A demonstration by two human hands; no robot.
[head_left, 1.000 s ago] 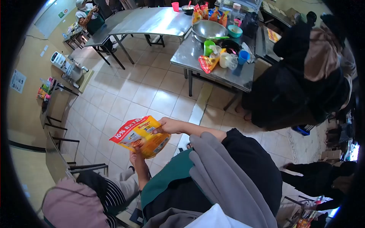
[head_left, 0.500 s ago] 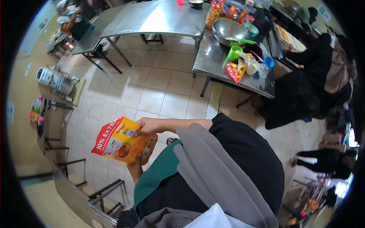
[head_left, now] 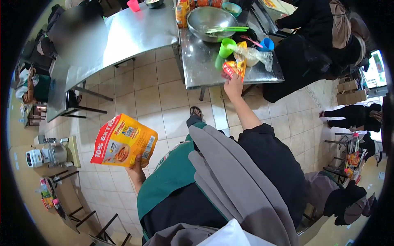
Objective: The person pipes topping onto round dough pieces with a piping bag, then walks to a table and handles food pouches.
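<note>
My left hand (head_left: 136,167) grips the lower edge of a yellow and red pouch (head_left: 124,140) marked "10% EXTRA", held over the tiled floor. Reaching to the front edge of a metal table (head_left: 201,69), my right hand (head_left: 233,86) has its fingers closed on a smaller red and yellow packet (head_left: 235,67). Just behind that packet are a green cup (head_left: 227,48), a clear plastic bag (head_left: 256,55) and a blue cup (head_left: 266,44). A steel bowl (head_left: 211,22) with green-handled utensils stands farther back.
Another metal table (head_left: 139,30) holds a pink cup (head_left: 133,5). A person in black (head_left: 305,49) is beside the right table. A mixer (head_left: 51,155) stands at the left. Another person (head_left: 355,117) is at the far right.
My right hand has let go of the large pouch and moved across to the smaller packet on the table. The view has shifted, with the right table now nearer.
</note>
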